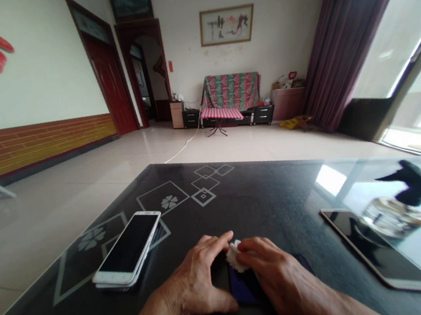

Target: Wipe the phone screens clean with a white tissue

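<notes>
A dark phone (242,287) lies flat on the black glass table (261,197) right in front of me, mostly covered by my hands. My left hand (198,281) rests on the phone's left edge with its fingers curled over it, holding it down. My right hand (275,277) presses a small white wad of cloth or tissue (233,257) against the phone's top end, fingers closed on the wad. The two hands almost touch above the phone.
A white-framed phone (129,249) lies on the table to my left, seemingly stacked on another device. A gold-edged phone (379,249) lies to my right. Beyond the table is a tiled floor (84,188), a sofa (231,93) and a small covered table (221,114).
</notes>
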The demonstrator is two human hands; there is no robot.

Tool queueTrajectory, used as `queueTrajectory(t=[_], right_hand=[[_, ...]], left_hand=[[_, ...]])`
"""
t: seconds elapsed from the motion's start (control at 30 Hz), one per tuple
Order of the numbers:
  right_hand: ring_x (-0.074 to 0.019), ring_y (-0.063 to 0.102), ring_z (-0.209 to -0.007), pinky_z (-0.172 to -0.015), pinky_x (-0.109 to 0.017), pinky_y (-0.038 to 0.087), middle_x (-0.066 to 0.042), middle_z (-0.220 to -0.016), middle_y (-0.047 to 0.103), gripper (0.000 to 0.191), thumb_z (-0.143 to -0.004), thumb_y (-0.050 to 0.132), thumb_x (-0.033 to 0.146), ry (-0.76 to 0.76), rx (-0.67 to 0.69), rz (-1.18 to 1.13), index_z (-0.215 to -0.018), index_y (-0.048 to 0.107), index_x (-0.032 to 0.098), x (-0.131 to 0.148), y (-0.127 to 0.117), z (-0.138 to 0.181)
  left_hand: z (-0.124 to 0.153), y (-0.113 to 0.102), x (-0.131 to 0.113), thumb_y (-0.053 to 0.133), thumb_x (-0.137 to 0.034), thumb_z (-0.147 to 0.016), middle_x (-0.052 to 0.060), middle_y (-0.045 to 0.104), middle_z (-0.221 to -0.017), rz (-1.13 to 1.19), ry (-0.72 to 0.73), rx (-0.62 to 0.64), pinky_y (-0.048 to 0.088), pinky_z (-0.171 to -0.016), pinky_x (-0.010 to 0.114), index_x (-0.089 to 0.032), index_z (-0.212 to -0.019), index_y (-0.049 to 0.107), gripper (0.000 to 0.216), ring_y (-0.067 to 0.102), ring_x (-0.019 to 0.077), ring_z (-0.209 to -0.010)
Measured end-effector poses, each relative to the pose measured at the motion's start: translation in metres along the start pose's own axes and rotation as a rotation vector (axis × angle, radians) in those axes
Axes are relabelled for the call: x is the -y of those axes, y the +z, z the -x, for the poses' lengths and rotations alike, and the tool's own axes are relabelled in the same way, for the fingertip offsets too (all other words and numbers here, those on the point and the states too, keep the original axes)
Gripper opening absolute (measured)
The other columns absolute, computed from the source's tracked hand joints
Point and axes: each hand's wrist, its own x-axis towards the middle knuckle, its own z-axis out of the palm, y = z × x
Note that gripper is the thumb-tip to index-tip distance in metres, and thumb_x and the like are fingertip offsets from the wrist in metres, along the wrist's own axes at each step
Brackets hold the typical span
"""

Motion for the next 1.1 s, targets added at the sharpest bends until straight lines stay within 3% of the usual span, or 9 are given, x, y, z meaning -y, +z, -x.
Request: queueTrajectory(t=[0.17,0.37,0.57,0.73,0.97,1.1], right_hand=[[-0.0153,0.054,-0.1,-0.089,-0.025,0.047,-0.004,-0.11,0.058,0.043,-0.072,0.044,0.0,-0.042,0.08,-0.019,-0.105,0.061,0.022,0.005,0.003,0.01],[-0.0153,0.054,-0.097,-0.084,-0.023,0.047,-0.005,-0.109,0.059,0.043,-0.073,0.04,-0.001,-0.177,0.0,-0.012,-0.103,0.061,0.022,-0.003,0.016,0.022],[-0.016,0.054,-0.106,-0.092,-0.027,0.046,-0.006,-0.12,0.053,0.036,-0.078,0.045,0.004,-0.025,0.027,0.021,-0.105,0.061,0.023,0.007,0.001,0.012],[-0.0164,0.054,-0.1,-0.09,-0.03,0.047,-0.005,-0.115,0.055,0.03,-0.084,0.042,0.005,0.043,0.034,0.06,-0.101,0.061,0.022,0.007,-0.001,0.008],[-0.0166,0.053,-0.095,-0.084,-0.027,0.048,-0.005,-0.107,0.057,0.027,-0.078,0.049,0.005,0.051,0.105,0.076,-0.094,0.063,0.022,0.015,-0.007,0.009],[-0.0163,0.053,-0.091,-0.081,-0.027,0.048,-0.004,-0.101,0.058,0.019,-0.08,0.054,0.013,-0.002,0.127,0.1,-0.093,0.064,0.022,0.011,0.001,0.012]], left_hand=[[-0.001,0.0,0.0,0.085,-0.019,-0.043,0.003,0.059,-0.12,0.004,0.003,0.007,0.041,-0.102,0.038,-0.025,-0.141,0.036,0.11,0.052,0.0246,-0.112],[0.0,-0.002,0.002,0.081,-0.018,-0.049,0.002,0.059,-0.119,-0.01,0.084,0.016,0.041,-0.1,0.036,-0.026,-0.14,0.037,0.102,0.052,0.0227,-0.109],[0.001,-0.005,0.001,0.074,-0.017,-0.054,0.003,0.057,-0.123,-0.017,0.107,0.047,0.039,-0.102,0.04,-0.029,-0.143,0.032,0.099,0.05,0.0244,-0.113],[0.001,-0.004,0.002,0.077,-0.017,-0.052,0.003,0.057,-0.123,-0.008,0.097,0.043,0.04,-0.102,0.039,-0.028,-0.142,0.034,0.101,0.05,0.0242,-0.114],[0.0,-0.004,-0.001,0.079,-0.017,-0.051,0.003,0.058,-0.12,-0.003,0.08,0.04,0.041,-0.1,0.037,-0.026,-0.14,0.038,0.098,0.051,0.0237,-0.11],[0.0,-0.005,-0.001,0.079,-0.016,-0.051,0.002,0.058,-0.12,-0.008,0.086,0.037,0.041,-0.101,0.036,-0.026,-0.14,0.037,0.099,0.051,0.0227,-0.111]])
